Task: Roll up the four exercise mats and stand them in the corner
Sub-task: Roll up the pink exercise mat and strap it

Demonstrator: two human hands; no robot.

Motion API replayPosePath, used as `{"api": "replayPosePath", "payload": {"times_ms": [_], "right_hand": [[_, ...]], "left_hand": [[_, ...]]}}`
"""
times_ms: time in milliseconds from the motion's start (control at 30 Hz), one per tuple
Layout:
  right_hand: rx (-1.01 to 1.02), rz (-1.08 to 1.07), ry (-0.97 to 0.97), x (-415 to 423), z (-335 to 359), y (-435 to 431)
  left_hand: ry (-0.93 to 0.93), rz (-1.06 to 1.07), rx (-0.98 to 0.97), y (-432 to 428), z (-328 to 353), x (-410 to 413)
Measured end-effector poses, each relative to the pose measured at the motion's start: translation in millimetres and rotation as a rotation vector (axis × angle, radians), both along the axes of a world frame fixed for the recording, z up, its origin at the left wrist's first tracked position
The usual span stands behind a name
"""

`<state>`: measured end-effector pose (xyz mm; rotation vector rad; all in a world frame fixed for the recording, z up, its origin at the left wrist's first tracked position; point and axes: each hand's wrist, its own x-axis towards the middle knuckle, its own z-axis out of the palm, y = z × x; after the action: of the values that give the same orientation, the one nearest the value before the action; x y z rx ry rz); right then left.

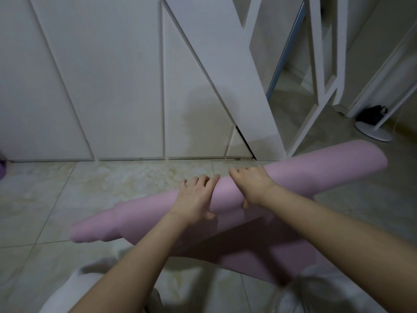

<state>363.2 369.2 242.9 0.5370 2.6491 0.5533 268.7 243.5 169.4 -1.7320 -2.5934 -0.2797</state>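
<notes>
The left hand (195, 198) and right hand (251, 185) grip the pink exercise mat (304, 175), fingers slightly spread and curled over it; it seems almost rolled, not yet stood up.

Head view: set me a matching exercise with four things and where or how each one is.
Things:
1. pink mat
2. left hand
3. black bag
4. purple object

Places or states:
a. at the far left edge of the picture
b. far right, by a white round base
c. partly rolled up
d. gripping the roll

Pairs: 1-c; 2-d; 3-b; 4-a
</notes>
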Motion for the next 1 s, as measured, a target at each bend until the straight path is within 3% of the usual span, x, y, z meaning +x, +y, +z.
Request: {"api": "replayPosePath", "payload": {"times_ms": [167,267,467,633,767,1000], "right_hand": [[-0.018,-0.089,0.051,-18.6,20.5,7.7],[-0.058,-0.121,0.060,-20.6,29.6,13.4],[-0.205,-0.202,-0.048,-12.5,35.7,14.7],[-0.419,-0.317,-0.151,-4.5,31.0,18.1],[-0.486,-0.331,-0.180,3.2,22.6,21.6],[-0.044,0.091,-0.060,26.3,0.0,-0.1]], "left_hand": [[0.207,0.102,0.173,-1.9,-2.3,3.9],[0.264,0.087,0.179,0.3,-15.5,4.9],[0.219,0.077,-0.013,0.0,-18.5,14.5],[0.157,-0.028,0.109,1.3,-20.6,10.5],[0.097,-0.074,0.092,3.3,-15.7,11.0],[-0.128,-0.089,-0.036,4.7,-0.3,3.5]]}}
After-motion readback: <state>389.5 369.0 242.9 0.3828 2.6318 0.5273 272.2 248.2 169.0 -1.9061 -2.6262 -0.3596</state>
